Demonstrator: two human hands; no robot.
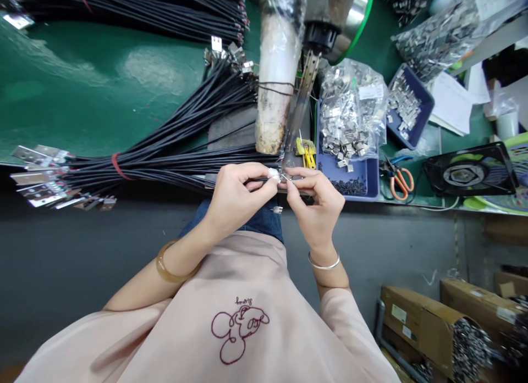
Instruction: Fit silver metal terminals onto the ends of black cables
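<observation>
My left hand [243,193] is closed in a pinch at the front edge of the bench, with a white wrap at a fingertip. Between its fingers runs a black cable end, mostly hidden. Facing it, my right hand [315,199] pinches a small shiny metal connector [284,178] that meets the cable end between both hands' fingertips. Just behind the fingertips stand a soldering iron [303,92] with a perforated metal barrel and a white, scorched tube [272,108]. A bundle of black cables [165,166], tied with a red band, lies to the left.
A blue tray [373,179] with bagged metal connectors [348,119] and small black parts is on the right. Near it are a yellow tool [307,154], orange-handled cutters [401,183], a second blue tray [427,105] and a black fan [470,171]. Cardboard boxes [421,328] stand below.
</observation>
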